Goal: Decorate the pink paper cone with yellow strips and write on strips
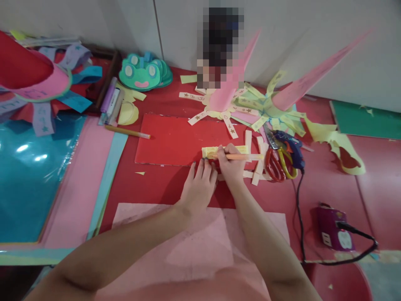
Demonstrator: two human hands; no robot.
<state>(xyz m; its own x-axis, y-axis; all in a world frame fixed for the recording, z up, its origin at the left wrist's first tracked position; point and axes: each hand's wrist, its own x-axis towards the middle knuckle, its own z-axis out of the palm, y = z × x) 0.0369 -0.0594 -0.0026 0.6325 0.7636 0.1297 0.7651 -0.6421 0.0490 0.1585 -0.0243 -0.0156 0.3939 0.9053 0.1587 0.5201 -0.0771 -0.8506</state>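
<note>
My right hand is closed round an orange marker pen, its tip down on a yellow paper strip. That strip lies on a red board. My left hand rests flat with fingers stretched out, the fingertips at the strip's lower edge. Pale paper strips lie scattered just right of my right hand. Beyond the board stand two pink paper cones with star-marked strips spread round their bases.
Red-handled scissors, yellow-handled scissors and a blue glue gun lie at right, its cord near a purple power socket. Green frog cutouts, a gold pen and coloured sheets are leftward. A blurred figure appears behind.
</note>
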